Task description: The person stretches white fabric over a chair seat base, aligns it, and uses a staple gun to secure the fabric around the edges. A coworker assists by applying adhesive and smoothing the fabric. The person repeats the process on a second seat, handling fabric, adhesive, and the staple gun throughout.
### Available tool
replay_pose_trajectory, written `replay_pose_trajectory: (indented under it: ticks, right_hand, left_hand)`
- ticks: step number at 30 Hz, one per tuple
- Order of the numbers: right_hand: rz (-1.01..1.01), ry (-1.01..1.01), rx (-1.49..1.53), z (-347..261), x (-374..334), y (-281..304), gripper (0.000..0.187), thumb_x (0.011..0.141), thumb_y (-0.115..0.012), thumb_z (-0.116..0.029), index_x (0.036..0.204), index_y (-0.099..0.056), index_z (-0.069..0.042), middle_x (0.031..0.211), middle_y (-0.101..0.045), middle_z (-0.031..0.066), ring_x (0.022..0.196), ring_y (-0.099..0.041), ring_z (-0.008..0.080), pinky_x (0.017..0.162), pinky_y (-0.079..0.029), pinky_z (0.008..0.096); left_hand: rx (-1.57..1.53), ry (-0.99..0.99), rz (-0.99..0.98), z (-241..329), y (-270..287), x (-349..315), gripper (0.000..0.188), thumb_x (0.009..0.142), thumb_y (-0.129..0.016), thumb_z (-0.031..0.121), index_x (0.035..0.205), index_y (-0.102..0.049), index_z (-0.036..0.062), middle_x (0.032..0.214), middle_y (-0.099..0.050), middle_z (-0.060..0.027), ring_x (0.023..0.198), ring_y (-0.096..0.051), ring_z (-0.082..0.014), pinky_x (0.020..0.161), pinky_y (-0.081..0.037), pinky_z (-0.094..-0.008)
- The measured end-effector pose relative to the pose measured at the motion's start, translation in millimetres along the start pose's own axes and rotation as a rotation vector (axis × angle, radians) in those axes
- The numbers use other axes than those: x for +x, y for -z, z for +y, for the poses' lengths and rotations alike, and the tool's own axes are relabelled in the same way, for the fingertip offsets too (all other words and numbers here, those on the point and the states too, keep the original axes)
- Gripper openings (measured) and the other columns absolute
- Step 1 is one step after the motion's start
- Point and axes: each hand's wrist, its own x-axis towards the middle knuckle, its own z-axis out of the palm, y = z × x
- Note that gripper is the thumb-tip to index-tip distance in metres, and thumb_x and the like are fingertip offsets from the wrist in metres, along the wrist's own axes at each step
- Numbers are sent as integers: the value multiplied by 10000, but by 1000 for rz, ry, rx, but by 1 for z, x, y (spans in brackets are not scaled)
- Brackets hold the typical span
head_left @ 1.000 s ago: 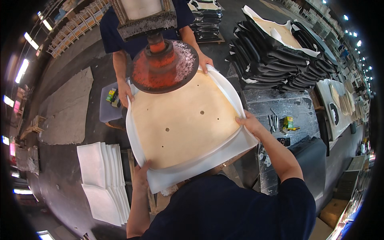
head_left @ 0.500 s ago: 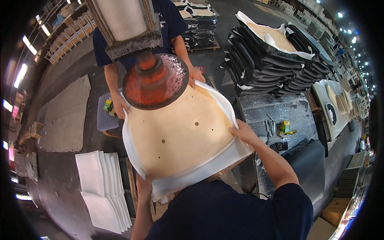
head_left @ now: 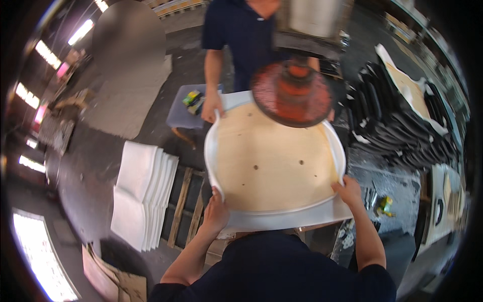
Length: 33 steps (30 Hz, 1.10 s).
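Note:
A pale plywood panel (head_left: 276, 181) with several small holes lies in front of me, set inside a white foam sheet (head_left: 287, 220) whose edges curl up around it. My left hand (head_left: 216, 211) grips the foam at the near left corner, fingers closed. At the near right corner my right hand (head_left: 348, 192) pinches the foam edge beside the wood. Across from me, a co-worker's hand (head_left: 213, 106) holds the far left edge; their other hand is mostly hidden. Over the panel's far right part hangs a round, red-stained press plate (head_left: 292, 95).
White folded foam sheets (head_left: 143, 196) are stacked at left by a wooden pallet (head_left: 183, 206). A stool (head_left: 186, 113) carries a small green-yellow box. At right, black padded pieces (head_left: 397, 121) pile high behind a worktable (head_left: 385, 176) with tools and another small box.
My view has swung, so the scene sits differently, with the press plate farther right. Both my hands still hold the foam's near corners.

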Motion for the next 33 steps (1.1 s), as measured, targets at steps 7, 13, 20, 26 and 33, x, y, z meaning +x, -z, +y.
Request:
replay_pose_trajectory:
  ticks: [7, 13, 20, 26, 33]
  right_hand:
    - [-5, 51, 159, 48, 14, -16, 480, 901, -832, -466, 1109, -799, -34, 966, -739, 158, 955, -724, 397, 908, -576, 469]
    - [-110, -364, 1071, 63, 38, 14, 275, 1005, -736, -356, 1048, -779, -87, 752, -661, 10, 609, -581, 110, 543, -406, 303]
    - [-302, -296, 859, 71, 63, 18, 128, 915, -782, -173, 989, -747, -75, 747, -649, 9, 531, -546, 112, 454, -372, 287]
    - [-341, -283, 629, 58, 75, 19, 337, 834, -845, -248, 1006, -770, 32, 720, -664, 76, 550, -638, 184, 453, -466, 342]
    - [-440, -243, 383, 45, 75, 21, 566, 874, -810, -491, 1013, -801, 57, 827, -763, 149, 652, -743, 250, 564, -595, 394]
  left_hand:
    - [311, -201, 190, -17, 15, 10, 646, 1118, -616, 330, 1602, -460, -70, 1318, -700, -299, 1316, -638, -452, 1179, -457, -530]
    - [-1363, 273, 2, -65, 43, 44, 289, 1130, -659, 294, 1191, -765, 32, 1061, -817, -77, 983, -777, -244, 923, -605, -390]
    - [-1427, 297, -231, -45, 29, 53, 213, 1034, -705, 51, 1244, -676, 28, 1179, -773, -111, 1105, -757, -303, 1002, -626, -465]
    - [-1220, 246, -233, -44, 36, 60, 372, 1003, -720, 61, 1351, -649, -47, 1235, -773, -160, 1094, -769, -307, 941, -646, -458]
    - [-791, 409, -112, -37, 39, 64, 501, 997, -806, 212, 1364, -641, -88, 1194, -779, -198, 1012, -791, -308, 816, -652, -481]
